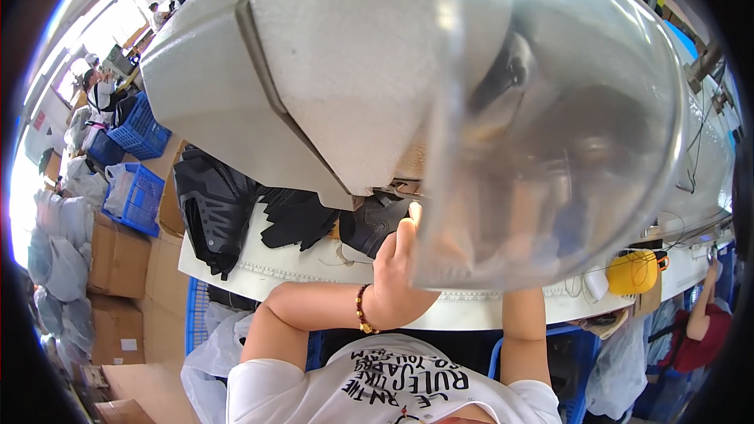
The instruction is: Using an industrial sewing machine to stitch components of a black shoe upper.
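Note:
A black shoe upper (365,224) lies under the head of a large pale sewing machine (338,71). My left hand (393,271), with a beaded bracelet at the wrist, has its fingers bent in at the right edge of this upper and seems to grip it. Behind a rounded see-through cover (565,133), my right hand is too blurred to make out; only the forearm (524,318) shows plainly below the cover. To the left on the white table rest a stack of black cut pieces (297,216) and a pile of dark uppers (210,208).
A yellow thread cone (632,272) stands at the table's right. Blue baskets (135,200) and cardboard boxes (118,259) line the floor at left, beside plastic bags (63,267). Another person (695,322) in red sits at far right; others work at far left.

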The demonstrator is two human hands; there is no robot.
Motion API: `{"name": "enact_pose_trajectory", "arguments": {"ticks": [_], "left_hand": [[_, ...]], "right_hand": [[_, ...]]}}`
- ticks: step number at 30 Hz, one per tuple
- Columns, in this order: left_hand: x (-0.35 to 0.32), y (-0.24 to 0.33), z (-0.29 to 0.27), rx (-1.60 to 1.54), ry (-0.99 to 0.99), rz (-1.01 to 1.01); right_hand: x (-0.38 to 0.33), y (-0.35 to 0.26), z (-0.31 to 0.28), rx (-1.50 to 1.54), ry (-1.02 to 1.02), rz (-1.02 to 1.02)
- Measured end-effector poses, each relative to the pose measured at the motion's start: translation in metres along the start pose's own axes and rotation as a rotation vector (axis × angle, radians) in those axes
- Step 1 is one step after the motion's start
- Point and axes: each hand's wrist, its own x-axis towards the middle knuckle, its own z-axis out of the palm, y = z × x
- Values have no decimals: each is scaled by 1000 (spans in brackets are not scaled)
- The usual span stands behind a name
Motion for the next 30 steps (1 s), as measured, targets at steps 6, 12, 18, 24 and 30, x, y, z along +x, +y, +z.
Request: {"name": "enact_pose_trajectory", "arguments": {"ticks": [6,12,18,24,30], "left_hand": [[-2,1,1,-229,28,-118],[2,-10,2,-56,104,35],[0,-23,0,-43,70,131],[-4,-38,-3,-122,34,165],[-7,-42,-6,-85,33,146]], "right_hand": [[-28,-4,-2,-3,11,-24],[-25,-5,6,-10,24,-46],[-20,-13,2,-90,22,-74],[-13,-42,-14,-580,-71,-167],[-21,-62,-9,-197,-5,-19]]}}
